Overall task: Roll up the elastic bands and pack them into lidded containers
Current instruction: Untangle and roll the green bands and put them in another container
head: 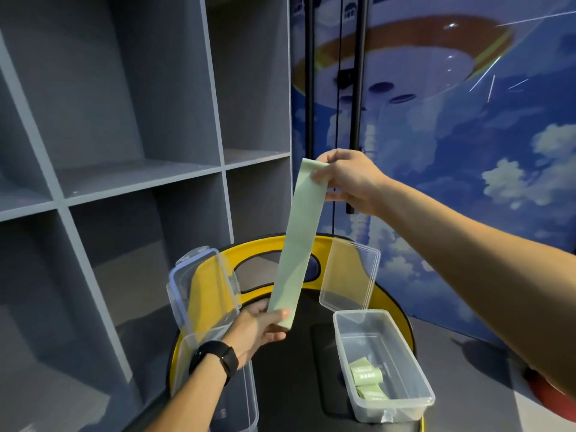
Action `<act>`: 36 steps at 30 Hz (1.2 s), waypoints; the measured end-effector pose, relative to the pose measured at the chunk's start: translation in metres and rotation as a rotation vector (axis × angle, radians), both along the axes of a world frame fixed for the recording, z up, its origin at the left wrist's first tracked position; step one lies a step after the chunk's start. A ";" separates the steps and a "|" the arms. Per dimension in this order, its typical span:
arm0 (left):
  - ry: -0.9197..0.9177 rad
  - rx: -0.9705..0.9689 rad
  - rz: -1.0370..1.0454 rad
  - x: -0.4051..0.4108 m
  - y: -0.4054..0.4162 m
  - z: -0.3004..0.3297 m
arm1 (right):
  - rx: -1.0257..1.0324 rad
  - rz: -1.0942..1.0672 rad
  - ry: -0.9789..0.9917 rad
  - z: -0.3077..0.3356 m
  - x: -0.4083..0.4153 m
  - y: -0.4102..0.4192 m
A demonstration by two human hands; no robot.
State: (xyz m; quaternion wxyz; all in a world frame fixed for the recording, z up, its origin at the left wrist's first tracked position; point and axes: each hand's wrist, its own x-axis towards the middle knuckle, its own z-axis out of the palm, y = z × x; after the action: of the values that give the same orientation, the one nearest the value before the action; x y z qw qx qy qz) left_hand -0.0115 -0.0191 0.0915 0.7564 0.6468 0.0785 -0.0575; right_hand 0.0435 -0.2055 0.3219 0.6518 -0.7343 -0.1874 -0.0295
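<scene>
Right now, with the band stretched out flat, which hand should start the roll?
Left, probably. The left hand pinches the green band at its bottom end, low over the table between the containers, near the right container holding rolled bands. The right hand holds the top end high.

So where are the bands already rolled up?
Head view, lower right: the rolled bands lie inside the open right container, below its propped lid.

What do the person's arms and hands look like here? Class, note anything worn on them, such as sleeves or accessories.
Both forearms are bare, with no sleeves in view. The left hand has a black watch on its wrist: a dark band with a dark, rounded rectangular face. The right hand and its wrist carry nothing: no watch, bracelet or glove. No rings can be seen on either hand.
</scene>
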 end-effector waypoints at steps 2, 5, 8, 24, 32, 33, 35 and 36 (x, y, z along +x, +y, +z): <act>-0.012 -0.061 0.057 -0.001 0.008 0.009 | 0.044 -0.022 0.004 0.004 0.000 -0.007; -0.074 -0.127 0.118 -0.002 0.021 0.025 | 0.115 -0.058 0.026 0.006 0.001 -0.018; -0.133 -0.175 0.140 -0.004 0.032 0.044 | 0.165 -0.096 0.044 0.004 0.005 -0.031; -0.553 0.094 0.160 0.001 0.044 0.210 | 0.167 0.010 0.512 -0.159 -0.027 -0.069; -0.592 0.301 -0.033 0.004 0.003 0.235 | -0.184 0.111 0.524 -0.194 -0.041 -0.033; -0.598 0.313 -0.043 0.003 0.000 0.236 | -0.232 0.128 0.512 -0.192 -0.041 -0.031; -0.607 0.334 -0.053 0.002 -0.005 0.239 | -0.325 0.160 0.484 -0.185 -0.038 -0.029; -0.608 0.355 -0.055 0.002 -0.007 0.239 | -0.362 0.153 0.449 -0.179 -0.035 -0.027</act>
State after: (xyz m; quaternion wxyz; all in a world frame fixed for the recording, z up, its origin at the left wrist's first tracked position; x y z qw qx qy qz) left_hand -0.0095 -0.0257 0.3308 0.6190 0.7577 -0.1589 0.1321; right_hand 0.0085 -0.2328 0.1433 0.5357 -0.8105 -0.0958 0.2168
